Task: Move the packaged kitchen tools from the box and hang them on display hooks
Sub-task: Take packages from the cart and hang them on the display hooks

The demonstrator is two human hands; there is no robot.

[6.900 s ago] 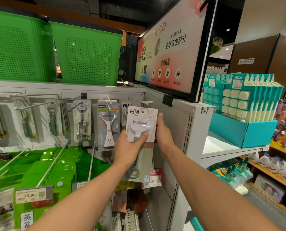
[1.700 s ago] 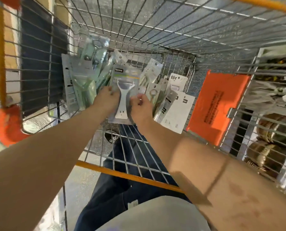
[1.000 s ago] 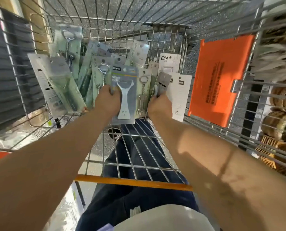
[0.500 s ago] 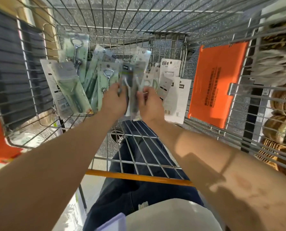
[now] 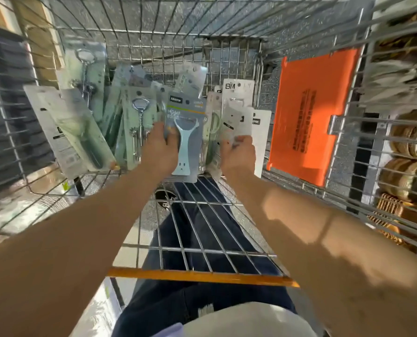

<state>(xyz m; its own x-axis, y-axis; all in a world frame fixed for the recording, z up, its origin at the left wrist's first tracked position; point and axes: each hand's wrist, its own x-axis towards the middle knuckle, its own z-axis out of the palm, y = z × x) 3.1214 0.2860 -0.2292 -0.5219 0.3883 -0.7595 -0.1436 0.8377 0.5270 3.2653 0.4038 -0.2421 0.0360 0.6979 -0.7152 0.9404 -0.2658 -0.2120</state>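
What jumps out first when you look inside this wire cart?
The bright orange panel on the right wall of the cart grabs the eye first. In the middle, the left hand holds up a grey pack with a white peeler, while the right hand grips white packs beside it. More packaged tools stand jumbled at the far end.

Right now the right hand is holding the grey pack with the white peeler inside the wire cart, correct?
Not quite: the head view shows the left hand holding the grey peeler pack inside the wire cart; the right hand grips a white-carded pack.
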